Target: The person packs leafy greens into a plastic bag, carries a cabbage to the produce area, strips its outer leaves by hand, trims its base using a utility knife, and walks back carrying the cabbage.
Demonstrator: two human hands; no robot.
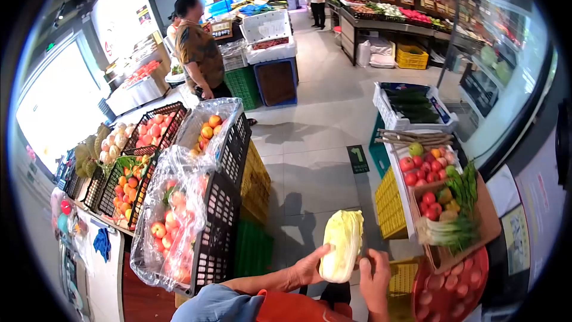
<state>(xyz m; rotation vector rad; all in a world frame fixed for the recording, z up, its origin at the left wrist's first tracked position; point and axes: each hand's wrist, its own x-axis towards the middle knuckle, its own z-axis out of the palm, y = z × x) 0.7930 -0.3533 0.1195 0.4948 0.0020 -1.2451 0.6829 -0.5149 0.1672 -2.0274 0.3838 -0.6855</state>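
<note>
A pale yellow napa cabbage [342, 245] is held upright in front of my body, above the aisle floor. My left hand [311, 264] grips its left side, with the thumb on the front near the base. Close by its right side is my right hand [375, 274], fingers bent and partly raised; whether its fingertips touch the cabbage is hard to tell. Below the cabbage, my red apron [298, 306] and a blue-grey sleeve [220, 304] show.
Crates of peaches [173, 223] stand at the left. On the right are a cardboard box [491, 226] of vegetables, tomatoes and a white crate [387, 116] of cucumbers. A person [199, 53] stands at the upper left, another [317, 0] farther back.
</note>
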